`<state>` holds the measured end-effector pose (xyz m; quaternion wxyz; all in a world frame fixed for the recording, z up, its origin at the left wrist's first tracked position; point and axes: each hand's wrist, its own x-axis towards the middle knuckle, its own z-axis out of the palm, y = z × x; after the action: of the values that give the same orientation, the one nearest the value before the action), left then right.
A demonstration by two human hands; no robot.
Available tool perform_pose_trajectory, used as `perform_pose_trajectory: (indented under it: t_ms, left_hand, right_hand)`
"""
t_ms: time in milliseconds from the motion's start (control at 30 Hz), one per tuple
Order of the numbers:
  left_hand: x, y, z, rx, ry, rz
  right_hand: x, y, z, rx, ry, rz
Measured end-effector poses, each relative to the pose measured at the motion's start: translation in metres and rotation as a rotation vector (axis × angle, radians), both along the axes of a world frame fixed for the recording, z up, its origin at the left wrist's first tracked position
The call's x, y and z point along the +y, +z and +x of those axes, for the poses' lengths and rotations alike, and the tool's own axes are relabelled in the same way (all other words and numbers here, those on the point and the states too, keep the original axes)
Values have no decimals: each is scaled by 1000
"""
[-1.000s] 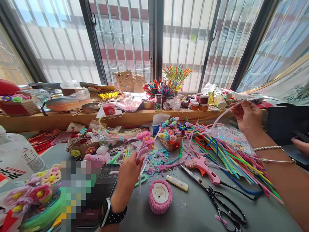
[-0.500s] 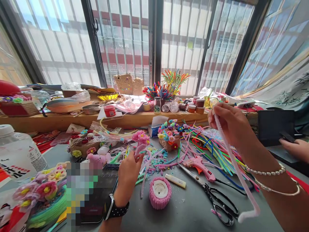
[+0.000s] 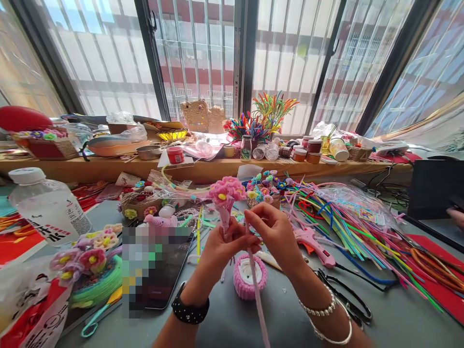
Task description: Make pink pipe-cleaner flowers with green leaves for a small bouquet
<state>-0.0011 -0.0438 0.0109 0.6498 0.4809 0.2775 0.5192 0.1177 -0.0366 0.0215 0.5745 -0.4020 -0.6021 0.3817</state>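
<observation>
A bunch of pink pipe-cleaner flowers (image 3: pixel 227 190) with yellow centres stands upright, its stems wrapped in my left hand (image 3: pixel 226 241). Close beside it, my right hand (image 3: pixel 270 229) pinches the upper end of a pale pink pipe cleaner (image 3: pixel 258 295), which hangs down toward the table's front edge. The fingertips of both hands nearly meet; whether the strip touches the stems I cannot tell. Under the hands sits a small round pink ribbed pot (image 3: pixel 237 282) with a white rolled filling, partly covered by the hanging strip.
A pink glue gun (image 3: pixel 315 246) and black-handled scissors (image 3: pixel 348 299) lie to the right, near a heap of coloured pipe cleaners (image 3: pixel 340 217). On the left are a phone (image 3: pixel 170 275), a plastic bottle (image 3: pixel 47 203) and a flower-trimmed green piece (image 3: pixel 99 282). Another person's hand (image 3: pixel 457 215) shows at far right.
My right hand has come in from the right with the pale pink pipe cleaner, beside the flowers. My left hand has moved slightly right in view, as the camera view shifted.
</observation>
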Motion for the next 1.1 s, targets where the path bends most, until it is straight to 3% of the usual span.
perform_pose_trajectory:
  t_ms: [233,500,800,1100]
  left_hand:
    - [-1,-1,-1,-44,-102,-42]
    - [-2,-1,3,-23,-82,-66]
    - [0,-5,5,-30,-123,-126]
    - [6,-11,5,-106,-121,-203]
  right_hand:
    - [-5,-1,20,10,85,-23]
    - [-10,-2,23,-47,138,-34]
    - [-10,-4,21,-110,36,7]
    - [-9,-10,16,-381,-284,294]
